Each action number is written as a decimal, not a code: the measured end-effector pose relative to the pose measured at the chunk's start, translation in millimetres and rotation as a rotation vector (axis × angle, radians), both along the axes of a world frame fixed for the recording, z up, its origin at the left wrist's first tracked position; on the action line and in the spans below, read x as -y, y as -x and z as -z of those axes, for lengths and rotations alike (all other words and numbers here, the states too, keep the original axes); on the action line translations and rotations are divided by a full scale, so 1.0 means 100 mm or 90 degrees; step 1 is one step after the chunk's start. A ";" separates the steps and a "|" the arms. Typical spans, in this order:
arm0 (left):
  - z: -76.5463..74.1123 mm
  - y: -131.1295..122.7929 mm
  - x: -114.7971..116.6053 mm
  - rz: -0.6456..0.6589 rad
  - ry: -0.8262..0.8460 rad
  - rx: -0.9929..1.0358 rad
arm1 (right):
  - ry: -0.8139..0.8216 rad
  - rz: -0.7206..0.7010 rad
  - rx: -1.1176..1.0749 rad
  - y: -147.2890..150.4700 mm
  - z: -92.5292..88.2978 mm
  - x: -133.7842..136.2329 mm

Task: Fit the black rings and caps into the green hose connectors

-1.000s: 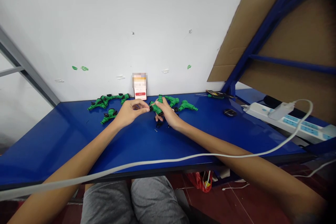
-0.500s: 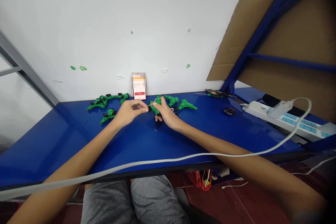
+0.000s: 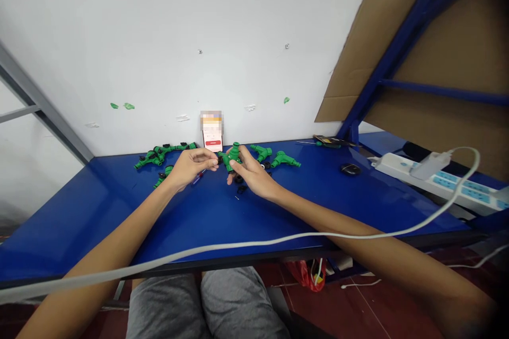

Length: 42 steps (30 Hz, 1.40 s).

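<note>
The right hand (image 3: pixel 254 170) clamps a green hose splitter (image 3: pixel 231 157) over the counter (image 3: pixel 119 222); the left hand (image 3: pixel 194 165) is just beside it, and whether it pinches anything is hard to tell.

The green fitting (image 3: pixel 231 158) at the right grip (image 3: pixel 254 172) is moulded plastic, smooth with a slight sheen (its dark collars (image 3: pixel 220 154) look more matt). Beneath the grip, the bench (image 3: pixel 238 222) has a glossy blue top, painted metal by the look of it. Right of the grip sits a white plastic power strip (image 3: pixel 433 180), smooth and faintly shiny. Farther right and higher, rough matt cardboard (image 3: pixel 457 26) backs blue-painted metal framing (image 3: pixel 397 42). Below the grip, the shorts (image 3: pixel 167 302) are soft grey cloth.
</note>
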<state>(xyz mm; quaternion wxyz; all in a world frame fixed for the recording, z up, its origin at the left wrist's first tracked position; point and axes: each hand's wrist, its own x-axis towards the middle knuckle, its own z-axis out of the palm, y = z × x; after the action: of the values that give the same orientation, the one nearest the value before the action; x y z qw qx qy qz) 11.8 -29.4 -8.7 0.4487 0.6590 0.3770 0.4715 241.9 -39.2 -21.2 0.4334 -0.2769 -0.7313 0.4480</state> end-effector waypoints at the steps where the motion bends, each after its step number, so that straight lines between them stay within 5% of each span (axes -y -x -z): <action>1: 0.00 0.02 -0.01 0.008 0.004 0.006 | -0.020 0.007 0.012 0.00 -0.02 0.02; 13: -0.06 0.07 -0.02 0.026 -0.105 0.063 | -0.380 0.098 0.084 -0.04 -0.05 0.12; 19: -0.09 0.05 0.01 0.058 -0.139 0.101 | -0.479 0.128 0.087 -0.05 -0.08 0.19; 32: -0.21 0.00 0.13 0.015 -0.202 0.057 | -0.457 0.150 0.052 -0.03 -0.02 0.19; 42: -0.15 -0.19 0.24 -0.130 -0.291 -0.012 | -0.257 0.119 -0.073 0.04 0.01 0.12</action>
<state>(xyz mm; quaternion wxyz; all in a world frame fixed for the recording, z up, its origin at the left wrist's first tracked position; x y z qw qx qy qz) 31.0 -53.2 6.8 0.2346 0.7062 0.3292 0.5813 238.1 -51.3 -22.1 0.5604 -0.2255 -0.7514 0.2655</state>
